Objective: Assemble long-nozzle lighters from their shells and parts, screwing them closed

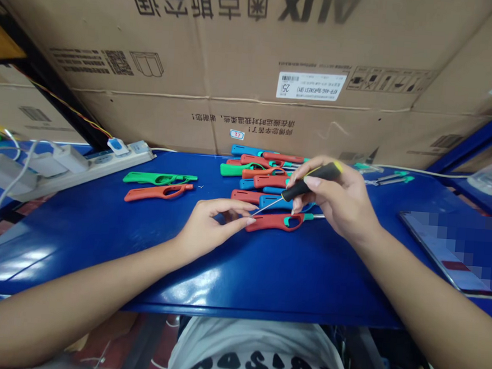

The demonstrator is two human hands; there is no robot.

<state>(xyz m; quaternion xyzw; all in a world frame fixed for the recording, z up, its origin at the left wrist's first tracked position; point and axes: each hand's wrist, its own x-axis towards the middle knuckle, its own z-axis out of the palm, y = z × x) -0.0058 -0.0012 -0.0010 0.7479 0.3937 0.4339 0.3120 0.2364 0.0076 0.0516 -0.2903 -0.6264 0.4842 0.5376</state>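
My right hand (337,199) is wrapped round the black and yellow handle of a screwdriver (307,183), its thin shaft slanting down to the left. At the shaft's end, my left hand (213,221) closes thumb and fingers about the tip; anything small pinched there is too small to make out. Just beneath the tip lies a red long-nosed lighter (268,222) with a teal trigger and a metal tube. Behind it several more such lighters in red, blue and green lie in a loose pile, among them a blue lighter (272,202), partly hidden by my right hand.
Left on the blue table (171,283) lie a green lighter casing (145,178) and an orange-red lighter casing (152,193), with tiny screws (201,187) beside them. A white power strip (91,168) stands farther left. Metal tubes (387,178) and a phone (447,252) lie right. Cardboard (175,50) walls the back.
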